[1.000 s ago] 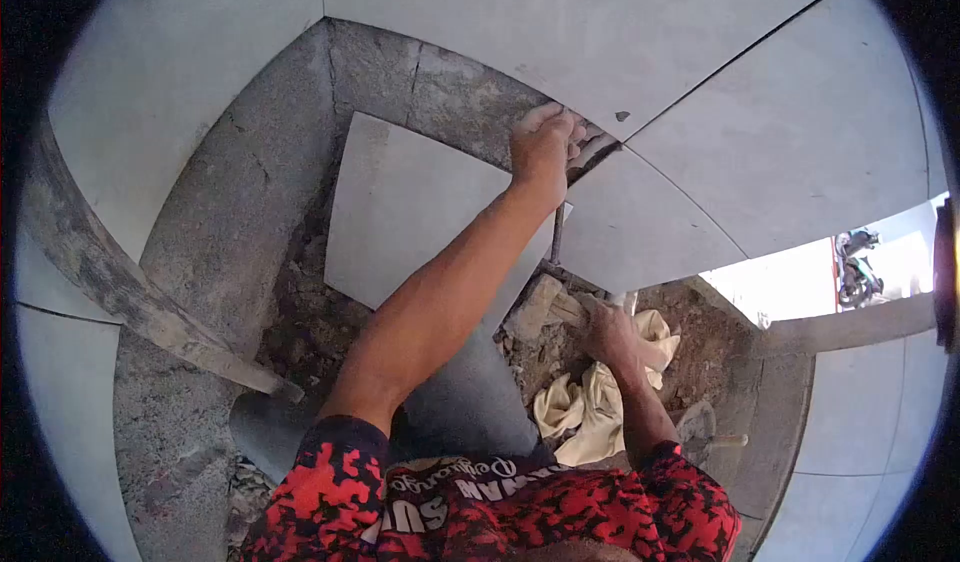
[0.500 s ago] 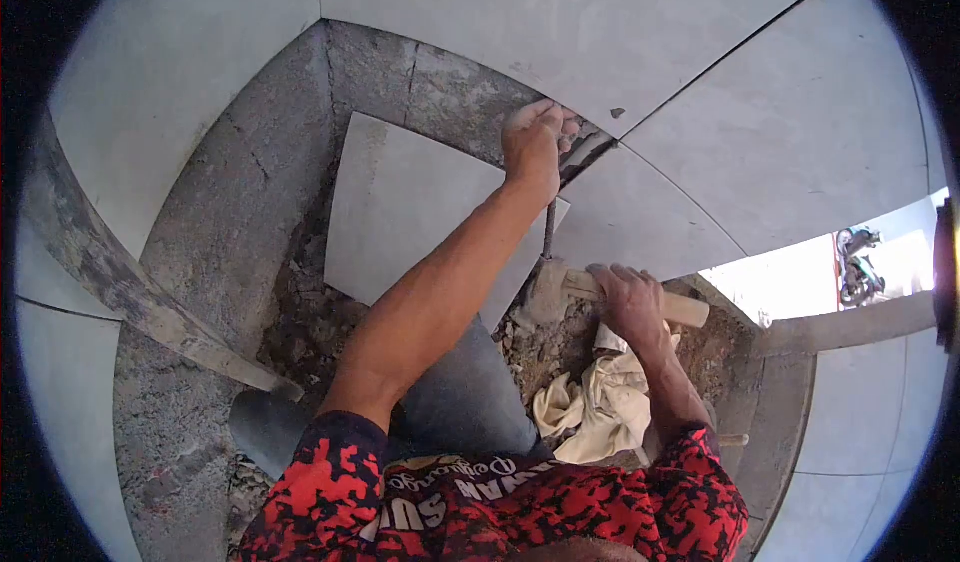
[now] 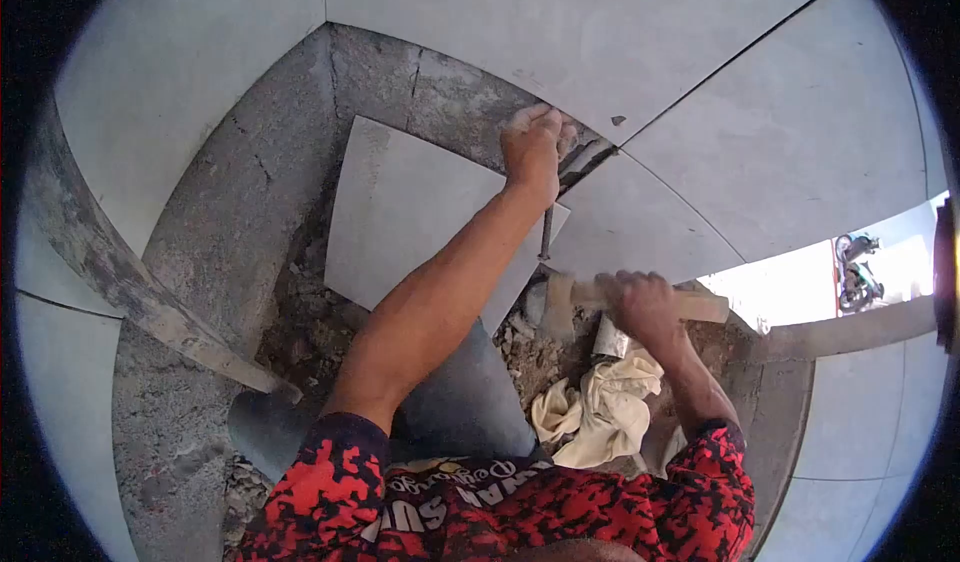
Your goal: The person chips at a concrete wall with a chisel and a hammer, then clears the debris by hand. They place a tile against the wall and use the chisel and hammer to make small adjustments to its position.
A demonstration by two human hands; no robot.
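My left hand (image 3: 535,147) is closed around a thin metal rod (image 3: 547,234), at the edge of the wall tiles beside a dark gap. The rod's lower end sticks out below my wrist. My right hand (image 3: 642,307) grips the wooden handle of a hammer (image 3: 557,304), whose blurred head is just below the rod's end and apart from it. Behind my left forearm a loose grey tile (image 3: 400,212) leans over the rubble.
Cream cloth (image 3: 605,412) lies on broken soil (image 3: 300,332) below my right hand. A curved concrete edge (image 3: 130,272) runs along the left. Large tiles (image 3: 700,52) surround the recess. A motorbike (image 3: 857,272) shows outside at the right.
My right hand and the hammer have moved slightly down and to the right, so the hammer head is now away from the rod's end. My left hand has hardly moved.
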